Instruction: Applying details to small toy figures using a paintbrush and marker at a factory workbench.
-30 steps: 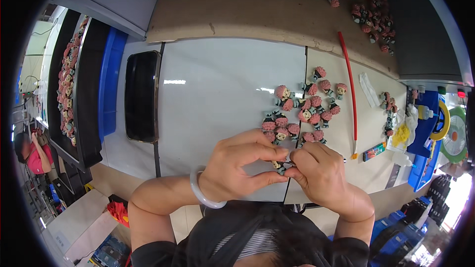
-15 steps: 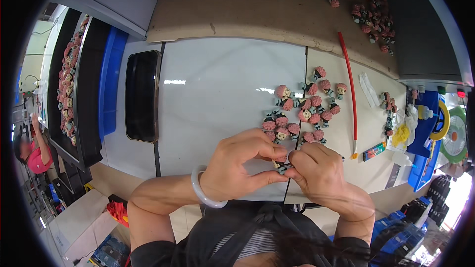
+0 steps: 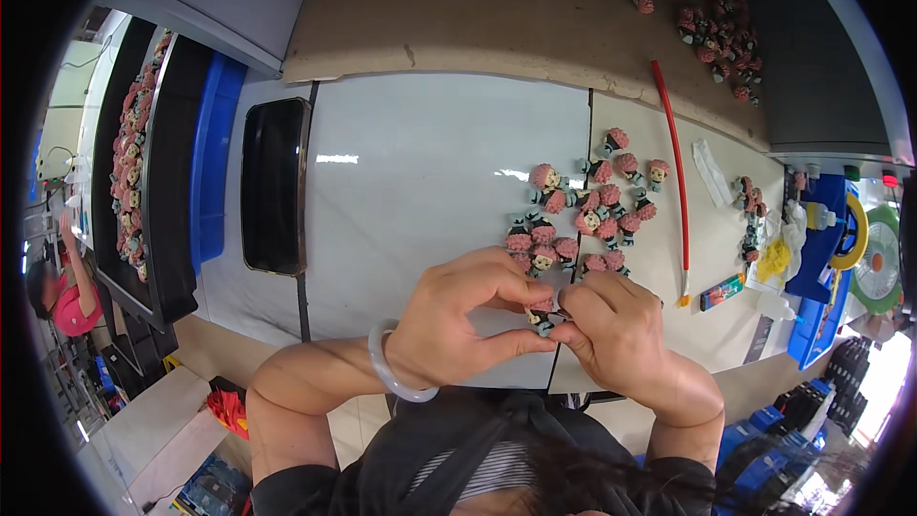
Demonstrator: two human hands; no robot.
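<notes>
My left hand, with a pale bangle at its wrist, pinches a small figurine with pink curly hair and a dark body between thumb and fingers. Close against the figurine, my right hand is closed, its thumb and forefinger pressed together near the lower body. A thin dark tip shows between the two hands, but what the right fingers hold is mostly hidden. Just beyond my hands lies a loose group of similar figurines, some upright and some on their sides.
A dark phone-like slab lies at the left. Beyond it are a blue bin and a black tray of figurines. A red-handled brush lies to the right, near a small box. More figurines cover the brown shelf's far right.
My right fingers have shifted very slightly against the figurine, which has tilted a little. My left hand and the figurines on the table stay where they were.
</notes>
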